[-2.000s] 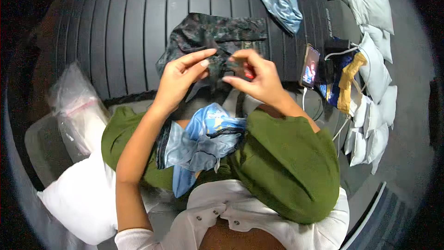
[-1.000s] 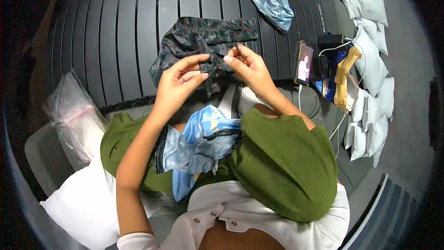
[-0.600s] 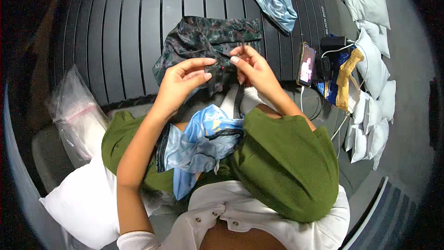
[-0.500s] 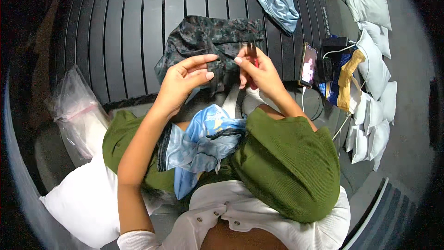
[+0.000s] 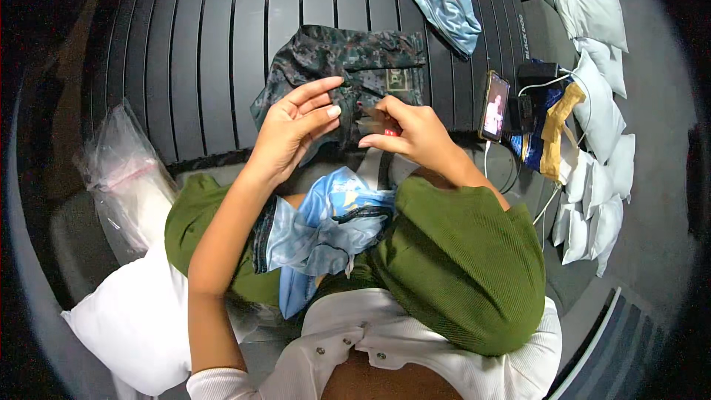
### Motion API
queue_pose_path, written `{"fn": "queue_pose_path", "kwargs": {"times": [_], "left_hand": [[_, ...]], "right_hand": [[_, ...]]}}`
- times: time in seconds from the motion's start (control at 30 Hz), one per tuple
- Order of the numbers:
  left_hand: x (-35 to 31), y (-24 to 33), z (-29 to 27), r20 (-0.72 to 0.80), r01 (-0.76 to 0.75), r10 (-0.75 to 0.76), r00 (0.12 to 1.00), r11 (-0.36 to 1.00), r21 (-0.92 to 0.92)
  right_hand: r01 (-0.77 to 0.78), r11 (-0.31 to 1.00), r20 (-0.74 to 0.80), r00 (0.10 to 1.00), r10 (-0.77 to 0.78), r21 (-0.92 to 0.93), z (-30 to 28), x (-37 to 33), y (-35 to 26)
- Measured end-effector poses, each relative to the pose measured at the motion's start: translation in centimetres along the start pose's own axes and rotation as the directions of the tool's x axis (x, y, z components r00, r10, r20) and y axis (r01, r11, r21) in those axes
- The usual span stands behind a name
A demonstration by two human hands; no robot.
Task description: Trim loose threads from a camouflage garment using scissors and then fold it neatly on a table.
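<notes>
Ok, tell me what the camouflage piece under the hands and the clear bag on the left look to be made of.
The camouflage piece looks like soft woven or knit fabric, matte, since it wrinkles and drapes flat on the dark slatted surface; the left hand and right hand pinch its near edge. The clear bag looks like thin plastic film, glossy and see-through, with crinkled highlights.

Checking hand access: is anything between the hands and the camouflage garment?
Nothing visible. The left hand and right hand are already on the camouflage garment, at its near edge; the phone lies off to the right.
</notes>
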State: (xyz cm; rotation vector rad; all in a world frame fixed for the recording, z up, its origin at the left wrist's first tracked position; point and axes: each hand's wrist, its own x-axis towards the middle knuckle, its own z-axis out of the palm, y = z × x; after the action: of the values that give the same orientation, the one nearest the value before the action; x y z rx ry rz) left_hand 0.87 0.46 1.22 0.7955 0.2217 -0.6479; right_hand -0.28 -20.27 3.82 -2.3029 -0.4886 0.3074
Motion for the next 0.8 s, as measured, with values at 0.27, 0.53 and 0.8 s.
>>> {"fn": "queue_pose_path", "kwargs": {"times": [0.27,0.53,0.8], "left_hand": [[-0.1,-1.0,0.0,0.021,-0.056,0.056,0.998,0.998,-0.011],[-0.3,-0.9,0.5,0.021,-0.118,0.116,0.993,0.985,0.126],[-0.4,-0.5,0.3,0.048,-0.015,0.018,0.999,0.998,-0.055]], "right_hand": [[0.099,0.982,-0.115,0.986,-0.118,-0.160,0.5,0.4,0.3],[0.088,0.959,-0.119,0.985,-0.123,-0.269,0.5,0.6,0.2],[0.111,0.927,-0.125,0.978,-0.165,-0.359,0.4,0.8,-0.1]]}}
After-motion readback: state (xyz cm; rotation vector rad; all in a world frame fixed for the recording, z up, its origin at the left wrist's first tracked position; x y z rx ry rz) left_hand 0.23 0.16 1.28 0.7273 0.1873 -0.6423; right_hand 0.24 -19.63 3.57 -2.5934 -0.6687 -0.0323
